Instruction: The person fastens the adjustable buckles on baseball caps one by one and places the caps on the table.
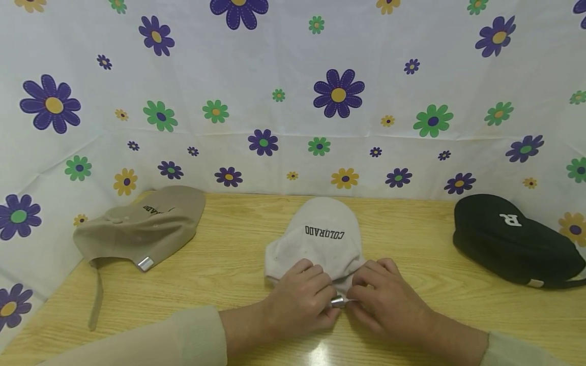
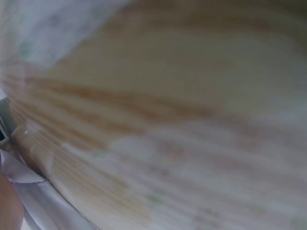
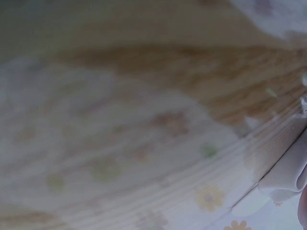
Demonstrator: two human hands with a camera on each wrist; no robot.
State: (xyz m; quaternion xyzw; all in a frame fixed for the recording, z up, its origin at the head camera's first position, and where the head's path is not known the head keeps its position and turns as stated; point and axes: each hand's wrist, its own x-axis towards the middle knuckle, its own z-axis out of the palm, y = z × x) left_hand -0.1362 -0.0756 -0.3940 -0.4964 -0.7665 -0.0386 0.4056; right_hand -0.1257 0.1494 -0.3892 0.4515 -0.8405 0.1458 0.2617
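An off-white baseball cap (image 1: 327, 216) lies at the middle of the table, its COLORADO lettering upside down from here. My left hand (image 1: 304, 297) bends over the near left part of the cap and grips it by the silver strap buckle (image 1: 338, 302). On the other side my right hand (image 1: 389, 300) pinches the strap end, with a short pale piece showing between the hands. Both thumbs lie low, near the tabletop. Pale fabric of the cap (image 2: 43, 199) shows at the lower left of the left wrist view, and cap fabric (image 3: 285, 167) at the right edge of the right wrist view.
A beige cap (image 1: 178, 226) lies at the left, its strap hanging loose toward the front and its metal buckle (image 1: 145, 263) facing me. To the right is a black cap (image 1: 485, 244) with a white R. A flowered white cloth (image 1: 284, 61) hangs behind the wooden table (image 1: 238, 244).
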